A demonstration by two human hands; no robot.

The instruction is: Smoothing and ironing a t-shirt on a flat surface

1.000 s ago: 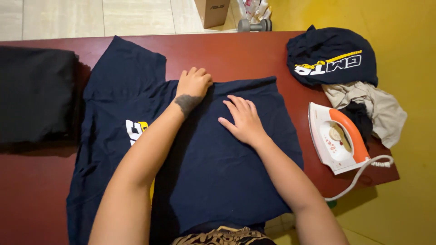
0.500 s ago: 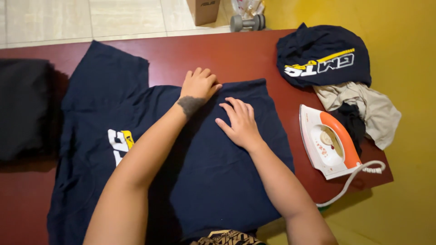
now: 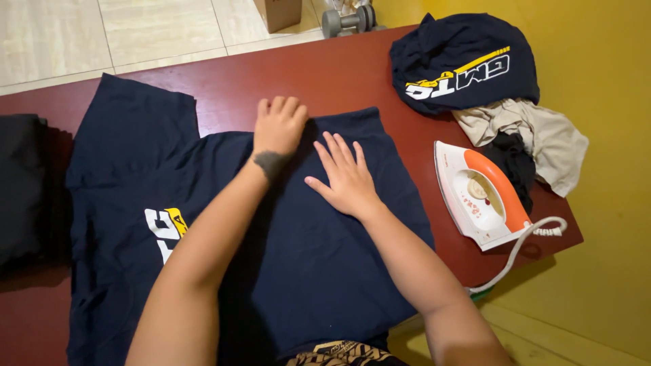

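Navy-blue cotton T-shirt (image 3: pixel 305 251) with a white and yellow print lies flat across the middle of the dark red wooden counter (image 3: pixel 352 74), its right side folded over the body and one sleeve spread toward the far left corner. Both bare hands rest on top of the folded part, near its far edge. The left hand (image 3: pixel 278 125) lies palm down with its fingers (image 3: pixel 283 106) pressed together and straight, touching the cloth at the fold's upper edge; a dark mark shows on its wrist. The right hand (image 3: pixel 346 177) lies just beside it, also palm down, its fingers (image 3: pixel 337 149) spread apart and flat on the fabric. Neither hand pinches anything.

Near the right edge of the counter, well apart from the hands, a white and orange electric iron (image 3: pixel 483 196) lies on its side, its white cord (image 3: pixel 522 247) curling off the near right corner. Beyond it, at the far right corner, sits a crumpled navy garment (image 3: pixel 461 61) with a white and yellow print, touching a rumpled beige cloth (image 3: pixel 542 135). At the left edge rests a folded black cloth (image 3: pixel 20 183). On the tiled floor beyond the far edge stand a grey dumbbell (image 3: pixel 346 20) and a brown cardboard box (image 3: pixel 278 12).
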